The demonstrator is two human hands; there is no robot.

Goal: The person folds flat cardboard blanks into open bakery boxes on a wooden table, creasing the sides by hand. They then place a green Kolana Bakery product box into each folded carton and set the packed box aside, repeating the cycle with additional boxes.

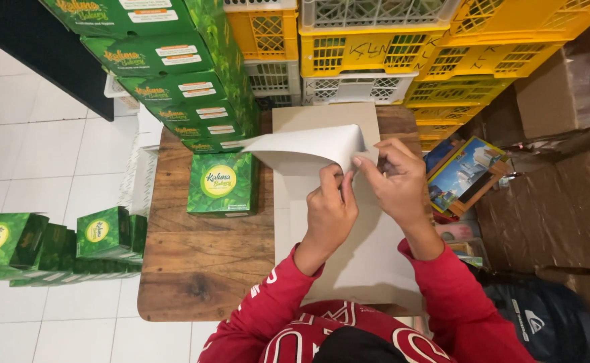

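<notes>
Nearest the camera are the red sleeves [275, 296] of the person, reaching forward over the wooden bench [194, 262]; the left hand [330, 210] is closed, pinching the near fold of a pale cardboard sheet [308, 149]; the right hand [397, 180] sits just beside it, slightly farther out, its fingertips [361, 163] nipping the same fold, so both hands meet on one crease. The lifted flap runs away to the left of the hands, its long axis lying across the bench, its free corner pointing toward the green boxes; the left hand is nearer that flap, the right nearer the flat part. Beneath the hands lies a stack of flat grey board [362, 255], touching the sheet. Left of the left hand stands one green printed carton [221, 183], shut, contents hidden; beyond it a leaning stack of green cartons [174, 74]; ahead of the hands, yellow and white lattice crates [375, 47], and what they hold cannot be told. Far left, on the tiled floor [33, 141], more small green boxes [53, 245].
</notes>
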